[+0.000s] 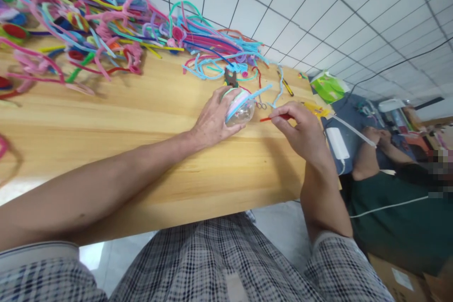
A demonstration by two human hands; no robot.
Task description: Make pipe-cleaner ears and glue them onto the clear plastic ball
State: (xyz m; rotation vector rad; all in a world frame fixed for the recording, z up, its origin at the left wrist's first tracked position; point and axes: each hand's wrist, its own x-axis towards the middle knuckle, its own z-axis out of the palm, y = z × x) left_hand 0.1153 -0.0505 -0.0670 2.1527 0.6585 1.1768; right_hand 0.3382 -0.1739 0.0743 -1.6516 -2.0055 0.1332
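My left hand (pixel 211 122) is wrapped round a clear, rounded plastic container (pixel 245 114), tilted just above the wooden table. Bands of pale pink, white and blue pipe cleaner cover part of it, and the loose end of a blue pipe cleaner (pixel 261 91) sticks out to the right. To the right of the container, my right hand (pixel 303 128) pinches a thin red stick-like thing (pixel 265 119); the fingers hide most of it, so its kind is unclear. Small scissors (pixel 261 105) and dark-jawed pliers (pixel 231 78) lie just beyond the container.
Heaps of coloured pipe cleaners (pixel 116 23) spread along the back left of the table (pixel 141 122). A yellow-black cutter (pixel 288 87) and a green packet (pixel 329 87) lie at the back right. Another person's arms (pixel 368 155) rest by a white box-shaped device (pixel 337 143) on the right.
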